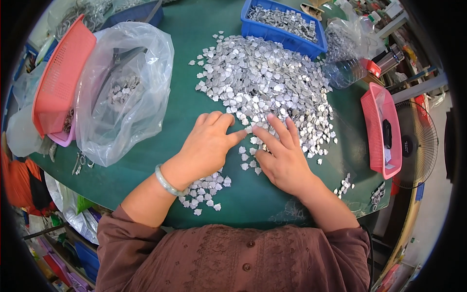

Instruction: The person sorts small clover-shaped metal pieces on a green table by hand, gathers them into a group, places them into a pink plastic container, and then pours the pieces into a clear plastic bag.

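A broad heap of small flat silver metal pieces with scalloped edges covers the table's middle. My left hand, a pale bangle on its wrist, lies at the heap's near edge. Its index finger stretches right and touches one metal piece; the other fingers bend downward and its thumb is hidden. From the other side, the index fingertip of my right hand meets that same piece, its fingers spread. A smaller pile of these pieces lies beside my left forearm, and a few loose ones sit between the hands.
Left stands an open clear plastic bag with some pieces inside, beside a tilted pink basket. A blue bin of metal parts sits behind the heap. At right are a clear plastic bottle, a pink basket and a fan.
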Demonstrator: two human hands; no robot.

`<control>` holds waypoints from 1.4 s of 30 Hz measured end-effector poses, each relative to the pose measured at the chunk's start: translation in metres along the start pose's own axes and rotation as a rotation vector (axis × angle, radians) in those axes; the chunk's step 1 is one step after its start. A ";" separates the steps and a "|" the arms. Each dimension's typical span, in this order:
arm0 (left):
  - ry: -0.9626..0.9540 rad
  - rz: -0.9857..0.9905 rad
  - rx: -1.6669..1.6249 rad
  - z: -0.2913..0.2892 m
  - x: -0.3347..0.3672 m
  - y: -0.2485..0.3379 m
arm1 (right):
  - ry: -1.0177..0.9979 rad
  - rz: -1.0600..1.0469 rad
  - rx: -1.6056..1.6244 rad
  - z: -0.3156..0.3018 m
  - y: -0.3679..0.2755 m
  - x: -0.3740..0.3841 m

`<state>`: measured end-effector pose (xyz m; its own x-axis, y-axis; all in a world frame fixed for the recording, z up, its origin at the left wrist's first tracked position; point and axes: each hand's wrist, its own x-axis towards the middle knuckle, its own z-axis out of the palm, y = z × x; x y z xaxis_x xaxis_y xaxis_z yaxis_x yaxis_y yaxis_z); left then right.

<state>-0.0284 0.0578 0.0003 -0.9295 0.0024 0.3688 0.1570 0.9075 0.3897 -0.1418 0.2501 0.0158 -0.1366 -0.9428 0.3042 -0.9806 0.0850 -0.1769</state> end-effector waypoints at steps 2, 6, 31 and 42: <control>-0.050 -0.001 0.006 0.000 0.000 0.001 | -0.054 0.005 -0.043 -0.004 0.000 -0.013; -0.031 0.027 0.004 0.000 0.002 0.000 | -0.067 0.091 0.080 -0.014 -0.002 -0.013; -0.102 -0.048 -0.062 -0.002 -0.001 0.003 | 0.066 0.435 -0.005 -0.083 0.043 -0.060; -0.178 0.071 -0.050 -0.002 0.003 0.019 | -0.006 0.685 -0.113 -0.078 0.047 -0.146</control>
<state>-0.0276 0.0737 0.0106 -0.9591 0.1437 0.2437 0.2363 0.8805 0.4110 -0.1787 0.4173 0.0360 -0.7297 -0.6663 0.1537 -0.6823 0.6944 -0.2289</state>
